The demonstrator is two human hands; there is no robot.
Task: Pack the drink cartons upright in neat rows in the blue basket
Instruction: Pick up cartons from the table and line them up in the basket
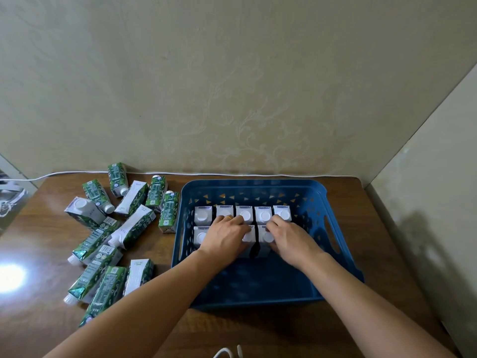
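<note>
While upright in basket (343,267), 2 cartons (front row), each under one pinching grip: L (227,237), R (291,240).

A dark brown wooden counter (258,329) with a glossy top stands against a patterned wall; a bright patch of glare sits on its left part; the blue basket (258,288) rests on the right half, its far wall near the back edge; a loose heap of green-and-white drink cartons (129,228) lies to the left of the basket, most on their sides, some overlapping; a thin white cable (154,173) runs along the back edge; another white cord (227,353) shows at the near edge.
</note>
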